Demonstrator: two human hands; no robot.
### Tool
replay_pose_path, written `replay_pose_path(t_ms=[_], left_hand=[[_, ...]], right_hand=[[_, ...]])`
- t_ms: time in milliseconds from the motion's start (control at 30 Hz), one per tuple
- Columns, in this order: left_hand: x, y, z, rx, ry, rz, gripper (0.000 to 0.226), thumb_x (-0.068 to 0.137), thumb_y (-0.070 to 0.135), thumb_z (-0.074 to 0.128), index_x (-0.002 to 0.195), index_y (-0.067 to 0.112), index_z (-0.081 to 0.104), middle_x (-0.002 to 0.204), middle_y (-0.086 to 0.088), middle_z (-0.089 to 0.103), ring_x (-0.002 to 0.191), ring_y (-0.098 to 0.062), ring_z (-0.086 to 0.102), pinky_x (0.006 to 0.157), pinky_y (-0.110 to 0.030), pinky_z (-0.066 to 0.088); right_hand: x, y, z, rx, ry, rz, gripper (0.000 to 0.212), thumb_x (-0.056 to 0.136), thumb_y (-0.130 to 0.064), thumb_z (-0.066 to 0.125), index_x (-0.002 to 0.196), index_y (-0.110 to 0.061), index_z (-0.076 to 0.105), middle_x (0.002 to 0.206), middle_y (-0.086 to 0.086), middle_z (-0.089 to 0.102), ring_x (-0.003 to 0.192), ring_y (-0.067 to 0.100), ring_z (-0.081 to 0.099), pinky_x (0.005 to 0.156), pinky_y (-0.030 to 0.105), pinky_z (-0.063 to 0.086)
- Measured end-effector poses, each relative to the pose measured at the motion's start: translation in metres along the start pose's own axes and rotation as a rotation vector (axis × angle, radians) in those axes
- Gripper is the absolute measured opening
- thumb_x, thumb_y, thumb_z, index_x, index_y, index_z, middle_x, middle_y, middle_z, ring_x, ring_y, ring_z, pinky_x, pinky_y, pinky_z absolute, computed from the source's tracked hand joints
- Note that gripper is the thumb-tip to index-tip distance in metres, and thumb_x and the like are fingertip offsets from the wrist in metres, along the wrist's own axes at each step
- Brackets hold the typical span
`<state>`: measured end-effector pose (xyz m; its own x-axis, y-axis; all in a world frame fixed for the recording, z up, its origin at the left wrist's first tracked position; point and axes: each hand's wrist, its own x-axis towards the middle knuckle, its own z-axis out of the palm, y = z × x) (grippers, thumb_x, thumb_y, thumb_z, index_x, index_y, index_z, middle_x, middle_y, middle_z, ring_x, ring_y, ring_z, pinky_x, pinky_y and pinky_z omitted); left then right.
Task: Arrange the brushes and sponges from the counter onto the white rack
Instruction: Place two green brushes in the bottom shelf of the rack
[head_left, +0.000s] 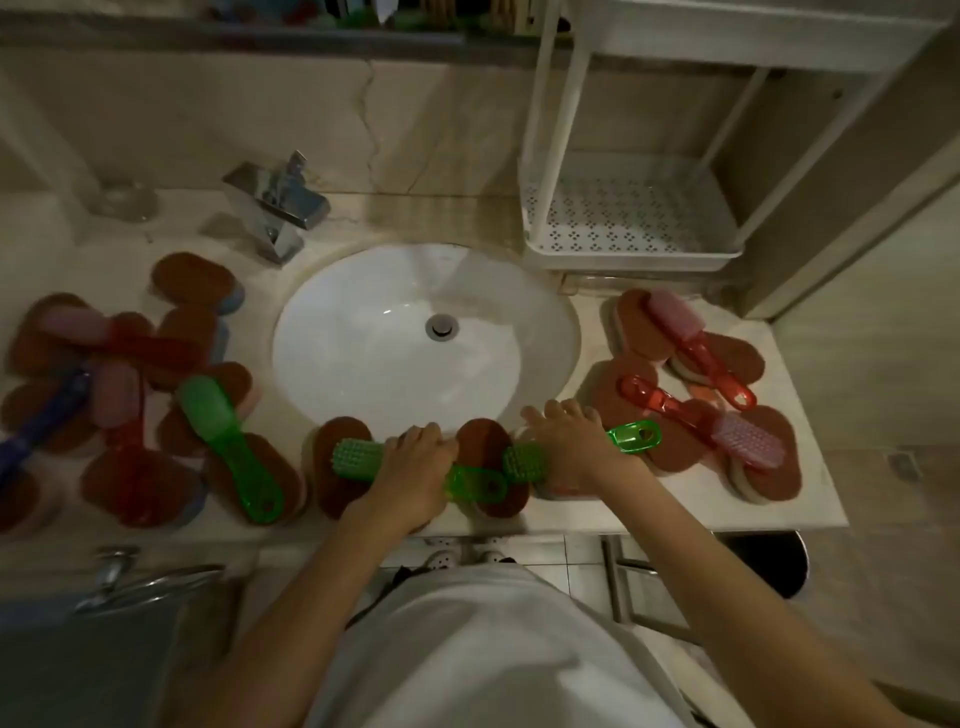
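My left hand grips a green brush by its middle; it lies on a brown oval sponge at the counter's front edge. My right hand curls over a second green brush, which rests across another brown sponge. The white rack stands at the back right, its perforated lower shelf bare. Two red brushes with pink bristles lie on sponges right of the sink. At the left, several sponges are heaped with a third green brush, red brushes and a blue brush.
The white sink basin sits in the middle of the counter, with a chrome faucet behind it. A clear glass stands at the back left. A dark bin is on the floor below the right end of the counter.
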<state>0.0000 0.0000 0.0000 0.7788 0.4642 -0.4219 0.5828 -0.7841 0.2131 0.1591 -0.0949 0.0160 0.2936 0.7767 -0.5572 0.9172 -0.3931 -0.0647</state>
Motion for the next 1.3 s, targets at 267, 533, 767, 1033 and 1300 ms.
replay_pose_path(t_ms=[267,533,767,1033,1300], left_hand=[[0.007,0.000,0.000,0.206,0.046,0.146,0.028,0.084,0.003,0.052,0.112,0.010,0.055,0.117,-0.010,0.050,0.112,-0.026,0.046,0.097,-0.036,0.033],[0.008,0.007,-0.047,0.183,0.224,0.260,0.029,0.080,0.015,0.061,0.108,0.014,0.064,0.102,-0.007,0.060,0.097,-0.024,0.055,0.082,-0.030,0.038],[0.042,0.017,-0.113,0.289,0.449,0.581,0.040,0.037,0.014,0.085,0.074,0.018,0.072,0.068,0.001,0.064,0.065,-0.018,0.064,0.065,-0.024,0.038],[0.117,0.081,-0.156,0.386,0.533,0.893,0.047,0.044,0.010,0.089,0.087,0.020,0.071,0.086,0.001,0.068,0.080,-0.017,0.066,0.065,-0.024,0.053],[0.211,0.117,-0.179,0.552,0.494,0.809,0.038,0.051,0.007,0.083,0.086,0.017,0.072,0.085,-0.001,0.070,0.075,-0.018,0.068,0.059,-0.023,0.051]], right_hand=[[0.002,0.004,0.004,-0.135,0.073,-0.063,0.048,0.084,-0.022,0.057,0.127,-0.009,0.041,0.125,0.013,0.054,0.117,0.035,0.052,0.104,0.044,0.034],[-0.003,0.013,-0.039,0.067,0.305,-0.018,0.049,0.082,-0.018,0.060,0.128,-0.012,0.043,0.120,0.012,0.056,0.111,0.033,0.055,0.089,0.038,0.044],[-0.003,0.045,-0.093,0.539,0.508,0.249,0.047,0.077,-0.025,0.069,0.116,-0.004,0.055,0.111,0.017,0.062,0.103,0.034,0.059,0.086,0.042,0.049],[0.006,0.125,-0.144,0.682,0.593,0.506,0.037,0.081,-0.028,0.067,0.104,0.000,0.063,0.103,0.019,0.066,0.100,0.033,0.060,0.077,0.035,0.044],[0.056,0.192,-0.171,0.781,0.492,0.472,0.037,0.079,-0.025,0.071,0.103,0.003,0.066,0.091,0.016,0.064,0.083,0.023,0.058,0.071,0.034,0.045]])
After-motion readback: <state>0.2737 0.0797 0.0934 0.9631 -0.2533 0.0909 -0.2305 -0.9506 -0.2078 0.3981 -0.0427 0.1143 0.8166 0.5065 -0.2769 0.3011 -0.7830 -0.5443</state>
